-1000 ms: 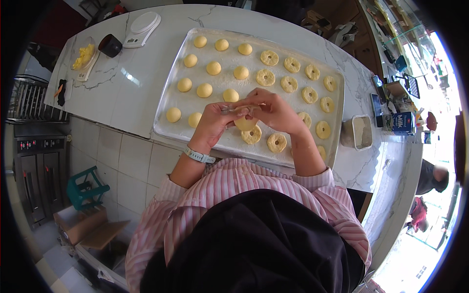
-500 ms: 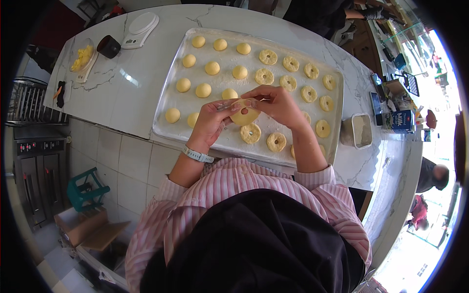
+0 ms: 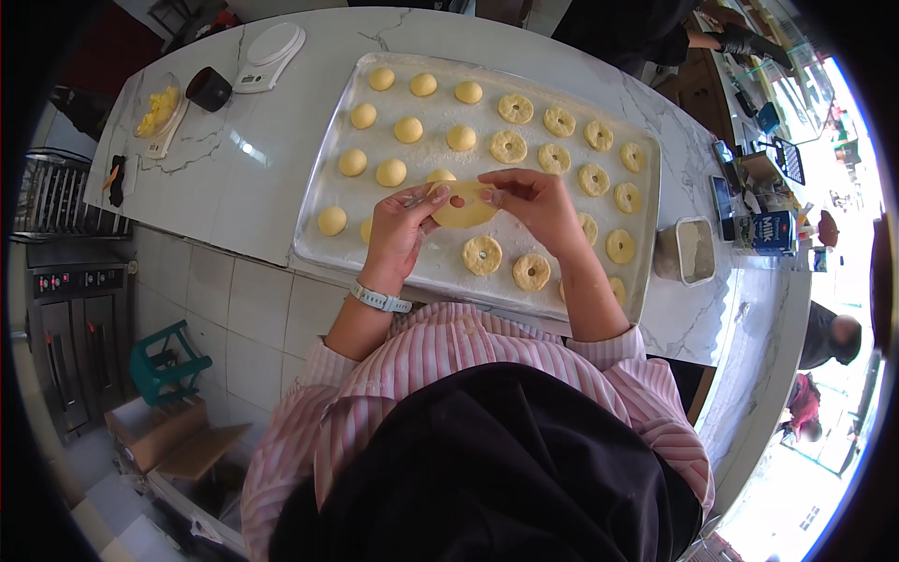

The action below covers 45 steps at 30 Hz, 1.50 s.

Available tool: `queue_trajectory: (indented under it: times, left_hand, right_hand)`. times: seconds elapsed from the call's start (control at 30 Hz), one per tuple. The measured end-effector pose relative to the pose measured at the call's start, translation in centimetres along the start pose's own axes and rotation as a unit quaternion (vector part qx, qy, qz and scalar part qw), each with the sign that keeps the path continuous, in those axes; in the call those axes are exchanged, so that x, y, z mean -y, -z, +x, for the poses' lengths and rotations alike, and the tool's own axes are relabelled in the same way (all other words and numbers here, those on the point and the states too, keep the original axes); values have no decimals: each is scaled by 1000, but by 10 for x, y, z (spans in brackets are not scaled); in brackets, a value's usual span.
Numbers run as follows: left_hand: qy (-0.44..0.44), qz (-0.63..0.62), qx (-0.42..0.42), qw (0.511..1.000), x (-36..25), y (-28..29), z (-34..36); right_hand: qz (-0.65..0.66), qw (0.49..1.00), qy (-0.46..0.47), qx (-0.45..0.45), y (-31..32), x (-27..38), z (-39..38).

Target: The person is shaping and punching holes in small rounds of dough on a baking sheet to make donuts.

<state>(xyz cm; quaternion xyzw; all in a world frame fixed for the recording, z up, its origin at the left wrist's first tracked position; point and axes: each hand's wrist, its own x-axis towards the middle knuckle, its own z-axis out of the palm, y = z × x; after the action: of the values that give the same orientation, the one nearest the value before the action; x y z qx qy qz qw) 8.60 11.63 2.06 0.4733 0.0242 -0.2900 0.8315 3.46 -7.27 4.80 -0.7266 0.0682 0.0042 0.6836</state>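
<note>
Above tray (image 3: pixel 426 255), left hand (image 3: pixel 403 223) and right hand (image 3: pixel 540 204), pinching holed dough (image 3: pixel 466 214)

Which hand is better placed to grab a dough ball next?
Probably the left hand: it is closer to the dough balls, while the right hand is nearer the dough rings. Both hold dough.

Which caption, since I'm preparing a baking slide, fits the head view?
Left hand and right hand hold a holed dough piece above a tray of dough balls and dough rings.
</note>
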Motion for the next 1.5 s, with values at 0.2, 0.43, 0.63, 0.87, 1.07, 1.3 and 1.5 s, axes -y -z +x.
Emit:
queue_trajectory:
  times: [0.2, 0.43, 0.63, 0.87, 1.07, 1.3, 1.5]
  left_hand:
    - [50, 72, 24, 996, -3, -7, -3]
    - [70, 70, 36, 994, -3, -3, -10]
    - [68, 48, -4, 997, 0, 4, -16]
    - [97, 55, -9, 994, 1, 14, -24]
    - [126, 53, 35, 990, 4, 19, -28]
    - [143, 133, 42, 980, 3, 25, -30]
    - [120, 154, 43, 980, 1, 34, -37]
  right_hand:
    - [-42, 997, 28, 61, 0, 2, -3]
    - [-47, 998, -16, 25, -3, 2, -8]
    - [20, 999, -22, -10, -10, -13, -15]
    - [54, 997, -35, -35, -25, -22, -31]
    - [-2, 1000, -21, -3, -34, -21, -39]
    - [6, 998, -56, 12, -35, -21, -39]
    - [104, 975, -159, 112, -44, -37, -28]
